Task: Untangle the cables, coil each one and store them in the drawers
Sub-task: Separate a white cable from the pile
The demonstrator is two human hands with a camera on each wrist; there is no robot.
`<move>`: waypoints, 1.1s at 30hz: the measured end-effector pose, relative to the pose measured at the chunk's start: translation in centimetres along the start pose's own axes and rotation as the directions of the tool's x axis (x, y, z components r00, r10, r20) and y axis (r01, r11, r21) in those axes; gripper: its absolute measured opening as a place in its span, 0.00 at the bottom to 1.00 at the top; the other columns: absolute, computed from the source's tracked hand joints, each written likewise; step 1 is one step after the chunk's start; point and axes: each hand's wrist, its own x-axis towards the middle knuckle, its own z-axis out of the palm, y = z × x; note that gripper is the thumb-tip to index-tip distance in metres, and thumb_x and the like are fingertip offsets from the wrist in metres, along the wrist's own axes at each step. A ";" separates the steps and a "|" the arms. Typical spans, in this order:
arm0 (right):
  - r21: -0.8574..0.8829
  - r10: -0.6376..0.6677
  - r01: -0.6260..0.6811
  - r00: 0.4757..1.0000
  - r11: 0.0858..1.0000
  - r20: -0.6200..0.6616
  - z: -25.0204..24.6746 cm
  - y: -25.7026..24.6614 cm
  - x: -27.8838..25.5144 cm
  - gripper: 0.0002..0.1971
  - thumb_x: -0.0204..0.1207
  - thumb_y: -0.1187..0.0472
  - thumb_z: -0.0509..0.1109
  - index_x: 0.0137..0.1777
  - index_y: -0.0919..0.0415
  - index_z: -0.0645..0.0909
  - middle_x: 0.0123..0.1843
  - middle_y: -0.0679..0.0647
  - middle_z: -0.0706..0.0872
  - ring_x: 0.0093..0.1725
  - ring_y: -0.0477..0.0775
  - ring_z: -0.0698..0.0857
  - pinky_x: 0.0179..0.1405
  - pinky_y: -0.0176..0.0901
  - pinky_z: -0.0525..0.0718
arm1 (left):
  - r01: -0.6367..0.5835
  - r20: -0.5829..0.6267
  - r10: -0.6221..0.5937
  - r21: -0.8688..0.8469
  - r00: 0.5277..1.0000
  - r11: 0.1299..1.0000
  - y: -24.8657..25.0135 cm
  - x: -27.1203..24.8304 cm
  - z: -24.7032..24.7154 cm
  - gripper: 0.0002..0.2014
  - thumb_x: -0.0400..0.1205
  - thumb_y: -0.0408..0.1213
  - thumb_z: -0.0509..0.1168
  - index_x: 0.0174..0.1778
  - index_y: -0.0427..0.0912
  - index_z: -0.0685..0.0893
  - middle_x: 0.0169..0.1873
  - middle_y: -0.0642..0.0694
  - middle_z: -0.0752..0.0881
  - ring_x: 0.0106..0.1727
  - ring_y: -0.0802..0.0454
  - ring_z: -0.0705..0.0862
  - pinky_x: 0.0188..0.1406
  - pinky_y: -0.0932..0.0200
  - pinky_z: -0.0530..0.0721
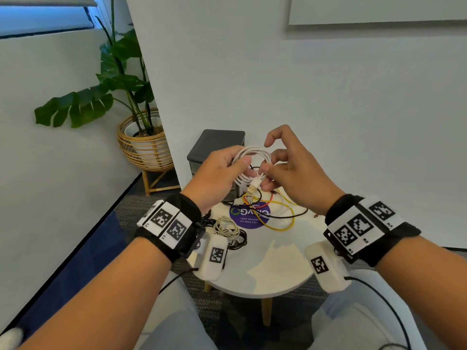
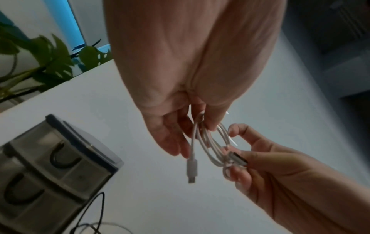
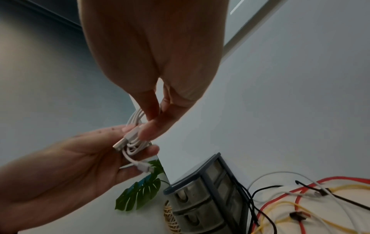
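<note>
A white USB cable (image 1: 252,154), wound into a small coil, is held up over the round white table (image 1: 273,269). My left hand (image 1: 240,168) pinches the coil's left side, shown close in the left wrist view as the coil (image 2: 208,142) with a small plug (image 2: 191,169) dangling. My right hand (image 1: 267,174) pinches the coil's lower right by the USB plug (image 1: 253,186), its index finger lifted. In the right wrist view the plug (image 3: 124,140) lies between both hands. The grey drawer unit (image 1: 217,142) stands behind, its drawers closed.
A tangle of yellow, red and black cables (image 1: 278,213) lies on the table over a purple sticker (image 1: 249,215). A coiled beige cable (image 1: 226,227) and a black bundle lie by my left wrist. A potted plant in a wicker stand (image 1: 144,147) is at the left.
</note>
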 end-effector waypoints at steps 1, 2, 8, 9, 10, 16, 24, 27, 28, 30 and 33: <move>-0.001 0.000 0.000 1.000 1.000 0.010 -0.5 0.0 0.2 0.14 0.85 0.71 0.67 0.59 0.51 0.70 0.43 0.61 0.79 0.35 0.62 0.93 0.43 0.59 0.94 | 0.000 0.021 -0.001 0.052 1.000 0.999 0.1 0.0 -0.3 0.12 0.92 0.39 0.60 0.65 0.47 0.88 0.48 0.46 0.92 0.52 0.53 0.89 0.63 0.51 0.83; -0.012 -0.005 0.005 1.000 1.000 0.021 -0.9 0.0 0.3 0.12 0.85 0.71 0.67 0.57 0.52 0.72 0.45 0.65 0.80 0.35 0.62 0.93 0.45 0.60 0.93 | -0.006 0.040 0.001 0.111 0.999 0.994 0.3 0.0 -0.6 0.12 0.92 0.41 0.60 0.64 0.48 0.88 0.51 0.45 0.91 0.54 0.54 0.88 0.63 0.52 0.82; -0.086 -0.048 0.050 0.998 0.995 0.027 -2.2 0.6 1.0 0.07 0.84 0.72 0.68 0.49 0.59 0.82 0.47 0.70 0.84 0.36 0.62 0.93 0.47 0.67 0.92 | -0.017 0.141 -0.040 0.383 0.989 0.924 1.1 0.5 -1.7 0.15 0.92 0.46 0.59 0.52 0.44 0.90 0.31 0.45 0.80 0.31 0.56 0.77 0.40 0.57 0.77; -0.104 -0.057 0.059 0.998 0.993 0.023 -2.4 0.7 1.0 0.07 0.84 0.71 0.68 0.49 0.60 0.84 0.45 0.69 0.84 0.36 0.62 0.93 0.47 0.68 0.92 | 0.017 0.145 -0.065 0.310 0.987 0.951 0.9 0.5 -1.8 0.14 0.91 0.44 0.61 0.49 0.41 0.89 0.29 0.47 0.83 0.31 0.56 0.81 0.39 0.58 0.82; -0.132 -0.065 0.067 0.998 0.989 0.021 -2.6 0.8 1.1 0.07 0.84 0.71 0.69 0.48 0.59 0.85 0.44 0.67 0.85 0.36 0.60 0.93 0.46 0.68 0.92 | 0.055 0.145 -0.090 0.230 0.985 0.972 0.6 0.5 -1.9 0.13 0.90 0.41 0.63 0.47 0.39 0.88 0.29 0.47 0.87 0.33 0.53 0.86 0.41 0.57 0.87; -0.250 -0.067 0.079 0.996 0.965 0.054 -2.7 1.3 0.9 0.11 0.84 0.71 0.68 0.48 0.54 0.84 0.40 0.56 0.86 0.35 0.52 0.93 0.47 0.64 0.92 | 0.103 -0.092 -0.130 -0.256 0.987 0.961 1.4 0.2 -1.4 0.06 0.84 0.28 0.70 0.54 0.40 0.91 0.42 0.37 0.94 0.44 0.46 0.95 0.45 0.65 0.91; -0.087 -0.041 0.049 0.995 0.995 0.092 -3.1 0.7 0.8 0.09 0.83 0.72 0.69 0.54 0.56 0.77 0.46 0.62 0.86 0.37 0.61 0.93 0.45 0.55 0.93 | -0.073 -0.168 0.090 0.104 0.982 0.992 0.5 0.9 0.3 0.21 0.83 0.34 0.75 0.72 0.46 0.86 0.35 0.50 0.87 0.37 0.60 0.90 0.51 0.66 0.87; 0.051 0.002 -0.008 0.994 0.999 0.109 -3.4 0.7 0.8 0.14 0.83 0.73 0.70 0.60 0.56 0.73 0.48 0.69 0.88 0.36 0.63 0.92 0.42 0.51 0.91 | -0.085 -0.069 0.102 0.222 0.992 0.971 0.5 1.4 0.2 0.27 0.85 0.39 0.72 0.81 0.56 0.76 0.54 0.53 0.85 0.47 0.63 0.89 0.57 0.72 0.81; 0.095 0.013 -0.024 0.993 0.995 0.115 -3.5 0.8 0.9 0.16 0.83 0.74 0.70 0.63 0.56 0.72 0.48 0.71 0.87 0.35 0.63 0.91 0.41 0.49 0.90 | -0.063 -0.029 0.068 0.155 0.997 0.986 0.6 1.6 0.3 0.28 0.86 0.38 0.71 0.83 0.57 0.75 0.61 0.52 0.85 0.53 0.59 0.90 0.62 0.65 0.84; 0.167 0.040 -0.059 0.992 0.984 0.116 -3.5 1.2 1.0 0.20 0.82 0.75 0.69 0.68 0.57 0.72 0.47 0.74 0.86 0.34 0.62 0.89 0.38 0.47 0.89 | -0.010 -0.015 0.010 0.018 1.000 1.000 0.6 1.7 0.6 0.29 0.85 0.35 0.72 0.82 0.55 0.76 0.63 0.50 0.88 0.60 0.50 0.90 0.60 0.51 0.90; 0.359 0.111 -0.139 0.989 0.923 0.099 -3.4 1.8 1.2 0.14 0.87 0.71 0.64 0.70 0.61 0.78 0.43 0.68 0.87 0.34 0.60 0.89 0.34 0.43 0.89 | 0.018 -0.086 -0.021 -0.034 0.996 0.999 0.6 2.0 1.0 0.26 0.83 0.31 0.74 0.77 0.52 0.82 0.57 0.42 0.90 0.57 0.41 0.91 0.51 0.47 0.93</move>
